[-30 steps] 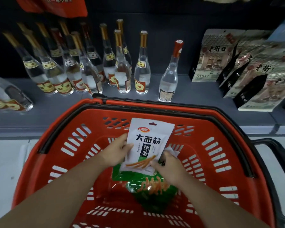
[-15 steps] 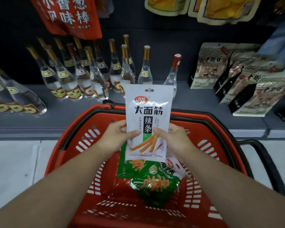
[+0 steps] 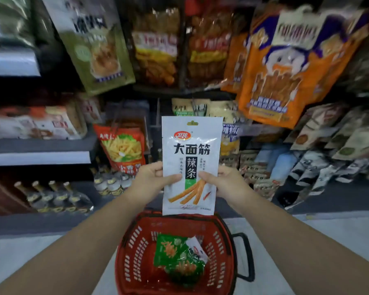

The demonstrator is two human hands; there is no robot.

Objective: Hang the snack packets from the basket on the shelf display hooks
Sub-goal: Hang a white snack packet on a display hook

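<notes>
I hold a white snack packet [image 3: 191, 158] with black lettering upright in front of the shelf, its hang hole at the top. My left hand [image 3: 151, 182] pinches its left edge and my right hand [image 3: 222, 184] pinches its right edge, thumbs on the front. Below, the red basket [image 3: 132, 256] stands on the floor with green packets [image 3: 175, 258] and a white one [image 3: 198, 250] inside.
Hanging snack bags fill the display above: an olive bag [image 3: 96, 45], orange bags [image 3: 281, 69] and a red chip bag [image 3: 124, 147]. Glass bottles [image 3: 55, 196] stand on the low shelf at left, and pouches [image 3: 328, 150] lean at right.
Both hands lifted the white packet out of the basket and up to shelf height. My view tilted up from the bottle shelf to the hanging bags.
</notes>
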